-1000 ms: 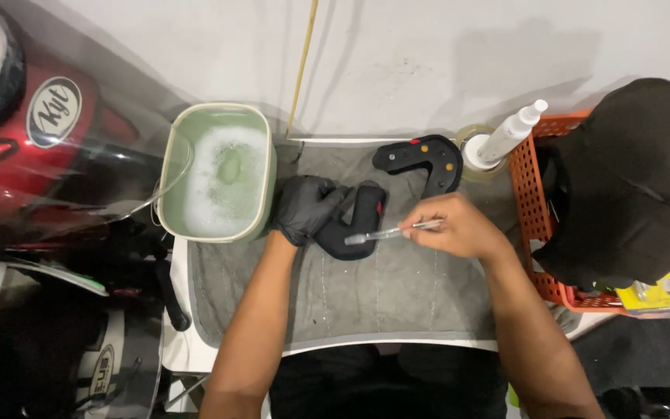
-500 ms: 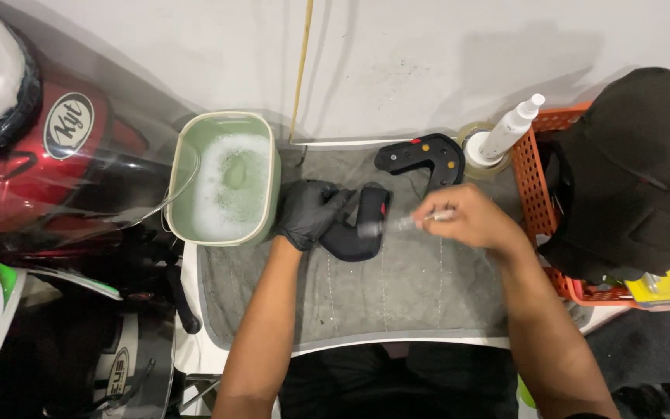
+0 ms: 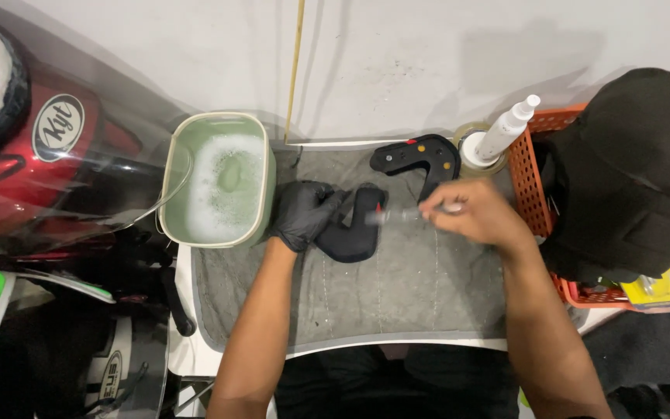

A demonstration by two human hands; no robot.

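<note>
The black-gloved left hand (image 3: 304, 213) pins the curved black foam helmet pad (image 3: 354, 233) on the grey towel (image 3: 397, 295), while the bare right hand (image 3: 471, 216), fingers closed, holds a slim brush (image 3: 401, 215) lying left-right, tip over the pad's right edge.

Left hand (image 3: 304, 216) gloved black; cheek pad (image 3: 354, 233) black. Towel (image 3: 397, 295) grey. Basin (image 3: 219, 180) pale green, white foam; basket (image 3: 533, 194) orange

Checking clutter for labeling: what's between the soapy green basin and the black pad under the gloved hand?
Head view: only the gloved left hand, gripping the black pad beside the green basin, over the grey towel.
</note>
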